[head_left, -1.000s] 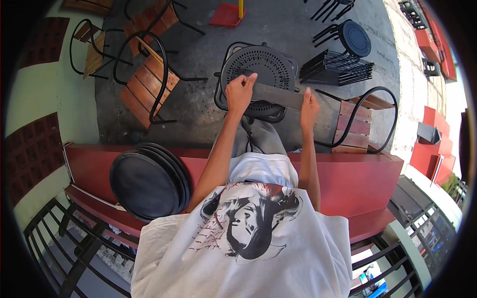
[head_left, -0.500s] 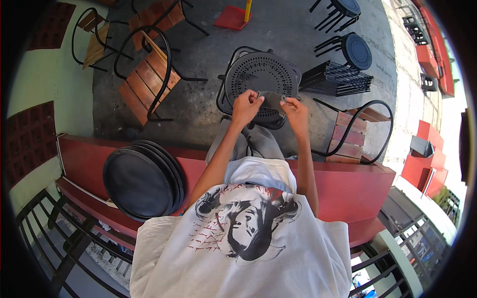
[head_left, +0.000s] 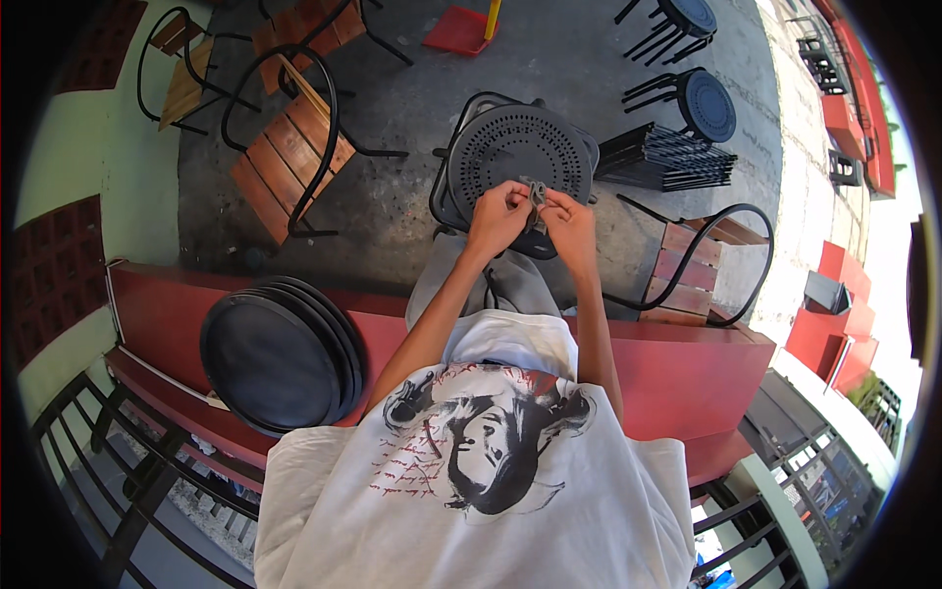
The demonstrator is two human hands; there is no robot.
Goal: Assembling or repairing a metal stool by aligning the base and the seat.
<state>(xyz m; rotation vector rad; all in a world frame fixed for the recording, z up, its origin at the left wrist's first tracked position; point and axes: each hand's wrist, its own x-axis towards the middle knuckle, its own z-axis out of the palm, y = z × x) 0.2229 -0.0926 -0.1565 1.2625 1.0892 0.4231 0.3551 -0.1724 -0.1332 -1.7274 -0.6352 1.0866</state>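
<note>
Just beyond my knees, my left hand (head_left: 499,218) and my right hand (head_left: 570,228) are close together, fingers pinched. Between them is a small grey-brown piece of cloth (head_left: 536,194), bunched and folded, gripped from both sides. Its exact kind does not show. Below the cloth is a round black stool (head_left: 519,147) with a perforated seat, the top one of a stack. My hands overlap the near rim of the seat in the picture; whether they touch it I cannot tell.
I sit on a red ledge (head_left: 677,368). Stacked round black trays (head_left: 270,358) lean at my left. Wooden-slat chairs (head_left: 294,147) stand at the far left, another chair (head_left: 677,275) at right. Black stools (head_left: 706,105) lie beyond it; a red dustpan (head_left: 456,31) is far ahead.
My hands have come closer together. The cloth, spread between them before, is now gathered and folded. The stool stack has not moved.
</note>
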